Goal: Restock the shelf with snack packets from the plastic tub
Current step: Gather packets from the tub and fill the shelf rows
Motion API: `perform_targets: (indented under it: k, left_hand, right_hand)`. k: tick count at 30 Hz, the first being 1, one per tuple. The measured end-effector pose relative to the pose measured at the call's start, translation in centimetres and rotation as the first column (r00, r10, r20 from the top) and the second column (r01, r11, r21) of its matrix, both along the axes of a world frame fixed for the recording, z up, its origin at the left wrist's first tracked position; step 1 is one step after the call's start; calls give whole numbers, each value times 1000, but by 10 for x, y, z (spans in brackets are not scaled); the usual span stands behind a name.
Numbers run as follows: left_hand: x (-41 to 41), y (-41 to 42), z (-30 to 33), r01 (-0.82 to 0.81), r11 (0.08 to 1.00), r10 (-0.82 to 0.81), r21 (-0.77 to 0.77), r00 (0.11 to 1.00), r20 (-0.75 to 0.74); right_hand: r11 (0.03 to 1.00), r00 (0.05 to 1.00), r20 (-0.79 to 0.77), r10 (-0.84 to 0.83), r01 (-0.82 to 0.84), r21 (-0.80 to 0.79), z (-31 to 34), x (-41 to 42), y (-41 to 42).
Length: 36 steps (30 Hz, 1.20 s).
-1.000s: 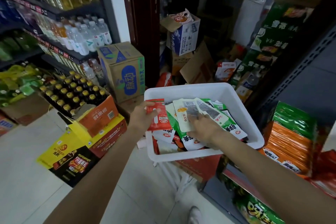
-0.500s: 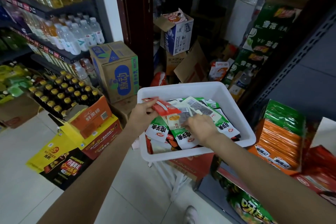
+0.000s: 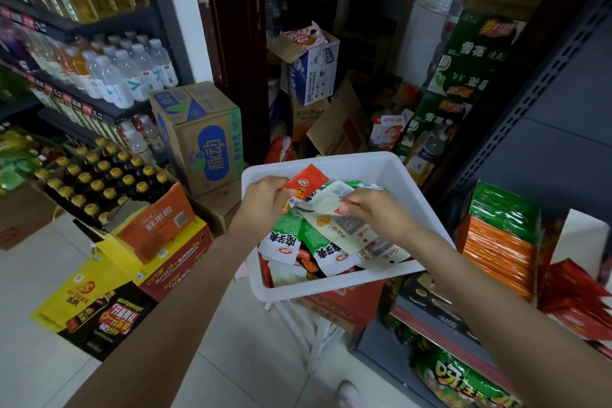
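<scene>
1. A shelf [image 3: 430, 311] of stocked snacks stands to the right of both sets of fingers, its stacked orange packs [image 3: 496, 255] just beyond the right wrist. It seems close enough to be filled straight from the tub.
2. A white plastic tub [image 3: 334, 285] sits raised on a stand directly under the fingers, probably so that the packets can be sorted at working height.
3. Loose snack packets [image 3: 281, 238] in green, white and red fill the tub beneath and below the fingers.
4. The left hand [image 3: 263, 202] curls its fingers [image 3: 283, 199] round a red packet [image 3: 306, 180], which stands up above them, seemingly sorted out by kind.
5. The right hand [image 3: 374, 215] reaches in, fingers [image 3: 347, 207] bent and narrow, pinching the top edge of a pale packet [image 3: 331, 205] that lies just left of them, apparently lifting it from the pile.
</scene>
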<state>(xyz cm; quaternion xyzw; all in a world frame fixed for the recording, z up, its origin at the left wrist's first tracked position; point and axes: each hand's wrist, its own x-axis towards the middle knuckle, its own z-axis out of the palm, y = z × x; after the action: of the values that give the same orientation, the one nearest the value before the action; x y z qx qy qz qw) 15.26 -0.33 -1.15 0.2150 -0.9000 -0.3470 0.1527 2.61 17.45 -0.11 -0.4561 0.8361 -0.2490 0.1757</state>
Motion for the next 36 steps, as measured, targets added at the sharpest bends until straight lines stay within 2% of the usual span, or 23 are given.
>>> perform_targets:
  k: [2, 5, 10, 12, 14, 16, 17, 19, 21, 22, 25, 29, 31, 36]
  left_hand:
    - [-4, 4, 4, 62, 998, -62, 15, 998, -2]
    - [-12, 10, 16, 171, 982, -171, 81, 985, -7]
    - [-27, 29, 29, 281, 895, -294, 346, 956, -17]
    - [-34, 39, 29, 301, 923, -311, 241, 950, 3]
    - [-44, 49, 29, 271, 958, -273, 89, 962, 15]
    - [-56, 62, 29, 189, 982, -189, -5, 982, 4]
    - [-62, 69, 30, 142, 989, -142, -43, 990, -1]
    - [-74, 88, 33, 139, 989, -141, -48, 989, -43]
    - [-86, 112, 38, 221, 971, -211, 88, 971, -116]
    - [-91, 126, 41, 255, 949, -231, 185, 963, -140]
    - [-102, 172, 46, 343, 816, -276, 465, 938, -207]
    - [-117, 239, 43, 331, 610, -307, 720, 936, -169]
    - [-126, 278, 42, 357, 571, -341, 739, 922, -181]
    - [-145, 383, 45, 395, 578, -366, 714, 907, -206]
  right_hand:
    - [990, 998, 41, -40, 45, -134, 8, -3, 3]
    - [934, 973, 174, -153, 200, -296, 19, -5, 5]
    - [797, 917, 242, -317, 396, -456, 34, 0, 4]
    - [731, 873, 247, -421, 487, -477, 34, 1, 7]
    - [639, 784, 225, -579, 607, -473, 32, 1, 14]
    - [554, 648, 235, -724, 750, -361, 30, -1, 25]
    - [534, 593, 291, -751, 805, -260, 31, -2, 32]
    - [534, 531, 469, -706, 834, -142, 34, -5, 49]
    - [505, 502, 609, -614, 843, -184, 37, -9, 72]
    - [476, 503, 628, -593, 849, -230, 38, -11, 87]
    - [365, 466, 656, -594, 882, -297, 42, -17, 137]
    - [272, 390, 667, -635, 921, -279, 45, -24, 215]
    - [213, 342, 683, -645, 939, -270, 43, -27, 260]
    - [47, 249, 754, -608, 959, -278, 45, -25, 379]
